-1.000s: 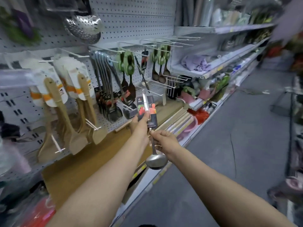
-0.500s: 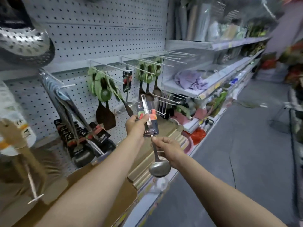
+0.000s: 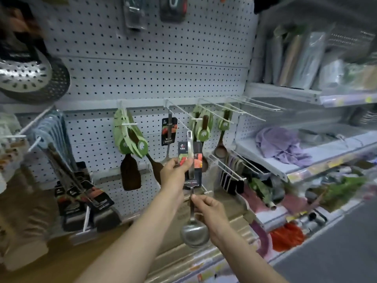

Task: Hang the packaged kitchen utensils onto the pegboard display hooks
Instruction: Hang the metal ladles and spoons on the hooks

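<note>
**While ladle held upright short of hook: gap runs up and back**

With ladle (image 3: 191,180) pinched at both ends, long axis near vertical: hang-hole end up top, bowl at bottom. Left hand (image 3: 175,171) grips card (image 3: 190,160) w/ thumb across its front, partway up handle. Right hand (image 3: 210,209) pinches bare stem just below card, fingers curled round it, bowl hanging under palm. Neither hand open.

Relation that counts: hang hole vs. hook (image 3: 179,111). Hook tip up and slightly left of hole, further back toward pegboard (image 3: 142,78). Hole not yet on wire, clearly apart, nothing threaded. Same hook already carrying one matching carded utensil (image 3: 169,131) near board, so front length of wire looks free.

Left hand nearer hole, so likely the guiding hand; right hand low on stem, prob. there to steady swing of bowl and set tilt. Ladle directly betw. the two hands, above right, running up past left.

Judgement: lift needed, then push toward board w/ hole lined on wire tip. Hole small, wire thin, so alignment the hard part. Whether hole faces wire squarely — cannot tell, slot seen near front-on only. Risk: card catching neighbouring green packs (image 3: 202,127) to the right, or tip missing slot and sliding along handle.

Other hooks to right bare at tips; green-carded wooden tools (image 3: 130,137) to left, well apart from ladle.
</note>
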Tool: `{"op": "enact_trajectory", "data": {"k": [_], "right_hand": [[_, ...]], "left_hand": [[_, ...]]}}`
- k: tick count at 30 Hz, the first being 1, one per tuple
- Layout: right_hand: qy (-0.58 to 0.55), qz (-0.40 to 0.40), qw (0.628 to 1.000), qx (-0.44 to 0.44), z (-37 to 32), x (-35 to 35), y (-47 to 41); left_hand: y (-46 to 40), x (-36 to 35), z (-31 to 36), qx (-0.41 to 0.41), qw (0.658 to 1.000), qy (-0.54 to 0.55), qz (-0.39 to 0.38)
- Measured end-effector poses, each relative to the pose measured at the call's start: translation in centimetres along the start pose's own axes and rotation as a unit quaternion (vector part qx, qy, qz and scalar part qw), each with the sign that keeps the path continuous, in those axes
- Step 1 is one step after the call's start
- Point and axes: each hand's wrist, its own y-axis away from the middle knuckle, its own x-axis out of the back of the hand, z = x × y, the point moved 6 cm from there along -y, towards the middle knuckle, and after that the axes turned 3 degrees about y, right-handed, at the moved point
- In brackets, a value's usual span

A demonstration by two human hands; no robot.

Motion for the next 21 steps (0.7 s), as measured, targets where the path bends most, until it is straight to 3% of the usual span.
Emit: {"op": "enact_trajectory", "data": {"k": [7, 21], "right_hand": [[0.024, -0.071, 0.997, 0.001, -1.3, 3.2, -2.2], [0.027, -0.126, 0.991, 0.028, -2.4, 3.3, -5.2]], "left_hand": [[0.5, -2.6, -1.6, -0.028, 0.997, 0.036, 0.064], [-0.2, -3.3, -1.2, -0.063, 0.991, 0.051, 0.104]]}}
